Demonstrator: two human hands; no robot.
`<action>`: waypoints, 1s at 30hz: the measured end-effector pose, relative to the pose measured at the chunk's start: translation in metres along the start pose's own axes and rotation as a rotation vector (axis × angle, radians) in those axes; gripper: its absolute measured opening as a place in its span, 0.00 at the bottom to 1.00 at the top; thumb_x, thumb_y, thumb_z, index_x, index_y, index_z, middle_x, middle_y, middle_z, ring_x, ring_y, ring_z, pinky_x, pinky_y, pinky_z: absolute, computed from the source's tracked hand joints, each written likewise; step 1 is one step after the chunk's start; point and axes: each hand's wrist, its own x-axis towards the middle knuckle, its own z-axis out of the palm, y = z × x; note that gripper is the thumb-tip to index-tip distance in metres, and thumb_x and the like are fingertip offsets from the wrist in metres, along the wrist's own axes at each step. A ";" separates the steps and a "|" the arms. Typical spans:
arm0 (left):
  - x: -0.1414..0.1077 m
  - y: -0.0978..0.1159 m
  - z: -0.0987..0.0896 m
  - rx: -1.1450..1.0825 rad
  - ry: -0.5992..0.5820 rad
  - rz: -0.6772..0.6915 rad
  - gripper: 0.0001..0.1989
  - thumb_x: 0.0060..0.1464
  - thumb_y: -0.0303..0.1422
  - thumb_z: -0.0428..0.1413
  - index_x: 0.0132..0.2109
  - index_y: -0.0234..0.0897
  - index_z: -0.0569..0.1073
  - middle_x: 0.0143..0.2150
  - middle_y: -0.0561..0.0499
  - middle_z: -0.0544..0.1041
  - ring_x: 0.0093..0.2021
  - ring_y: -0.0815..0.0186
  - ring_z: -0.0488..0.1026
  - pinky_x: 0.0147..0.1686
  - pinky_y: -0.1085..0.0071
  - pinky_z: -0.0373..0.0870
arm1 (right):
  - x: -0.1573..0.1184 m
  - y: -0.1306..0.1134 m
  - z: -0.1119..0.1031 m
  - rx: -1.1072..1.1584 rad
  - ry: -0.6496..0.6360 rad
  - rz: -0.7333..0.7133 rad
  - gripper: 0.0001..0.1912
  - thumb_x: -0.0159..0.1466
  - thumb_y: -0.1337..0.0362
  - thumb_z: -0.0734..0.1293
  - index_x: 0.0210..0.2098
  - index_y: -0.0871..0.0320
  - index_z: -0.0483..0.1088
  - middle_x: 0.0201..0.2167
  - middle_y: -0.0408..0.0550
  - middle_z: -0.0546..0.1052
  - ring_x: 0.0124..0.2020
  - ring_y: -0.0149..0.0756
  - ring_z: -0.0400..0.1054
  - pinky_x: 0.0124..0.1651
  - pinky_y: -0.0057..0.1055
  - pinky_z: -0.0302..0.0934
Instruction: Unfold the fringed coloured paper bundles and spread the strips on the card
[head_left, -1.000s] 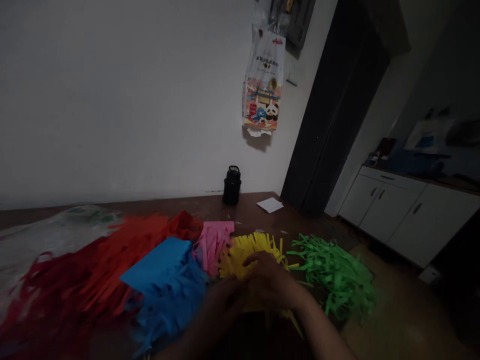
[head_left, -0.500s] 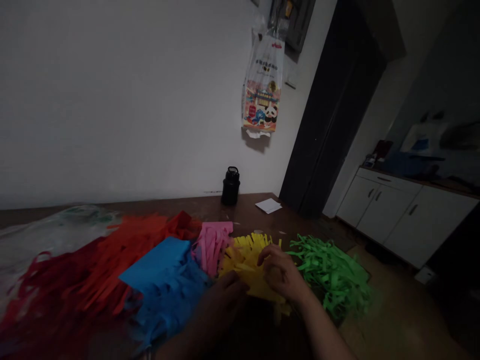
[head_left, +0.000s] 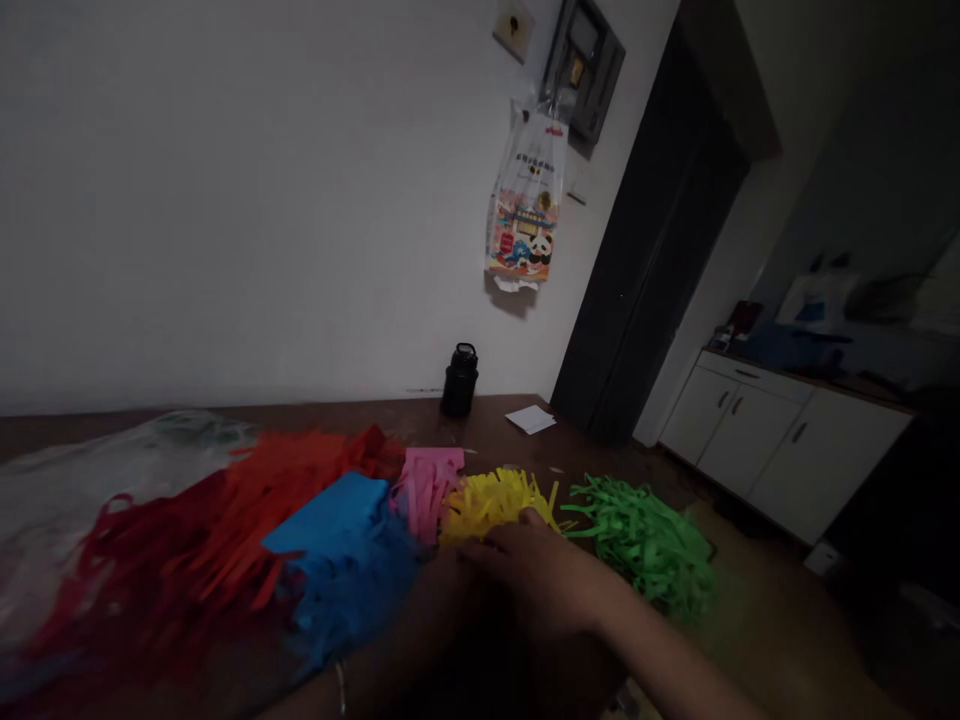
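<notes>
My right hand reaches in from the lower right, its fingers bent and pointing toward my left hand. Deep shadow covers my left hand, so its fingers are hidden; a thin bracelet circles that wrist. The two hands meet at the near edge of a yellow fringed paper, and whatever lies between the fingers cannot be made out. Just left of it lies a pink fringed paper. A blue fringed paper sits beside my left forearm. Right of my hands is a heap of green paper strips.
Red fringed paper and orange fringed paper spread leftward, beside clear plastic. Along the back stand a black bottle and white paper. A printed bag hangs on the wall; a white cabinet is farther right.
My right hand has moved down and left over the near part of the yellow paper, closing the gap to my left hand. The view has shifted slightly.
</notes>
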 end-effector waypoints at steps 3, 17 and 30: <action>-0.003 0.005 -0.005 0.032 -0.041 0.016 0.10 0.63 0.32 0.52 0.45 0.39 0.77 0.42 0.48 0.80 0.41 0.62 0.77 0.41 0.65 0.72 | -0.003 0.010 0.005 -0.079 -0.039 0.046 0.38 0.55 0.67 0.68 0.64 0.57 0.55 0.43 0.53 0.74 0.43 0.45 0.68 0.52 0.43 0.54; 0.014 0.035 -0.033 0.142 -0.140 0.130 0.12 0.60 0.32 0.48 0.35 0.40 0.75 0.34 0.52 0.77 0.36 0.66 0.74 0.35 0.73 0.68 | -0.045 0.006 0.052 -0.478 0.272 0.157 0.06 0.69 0.69 0.64 0.34 0.59 0.69 0.30 0.46 0.73 0.35 0.39 0.64 0.49 0.40 0.53; 0.037 0.035 -0.049 0.436 -0.181 0.159 0.10 0.60 0.27 0.47 0.38 0.37 0.74 0.40 0.43 0.76 0.40 0.57 0.75 0.40 0.65 0.70 | -0.060 0.010 0.080 -0.447 0.240 0.419 0.03 0.66 0.72 0.66 0.36 0.60 0.72 0.30 0.49 0.75 0.38 0.43 0.66 0.53 0.47 0.56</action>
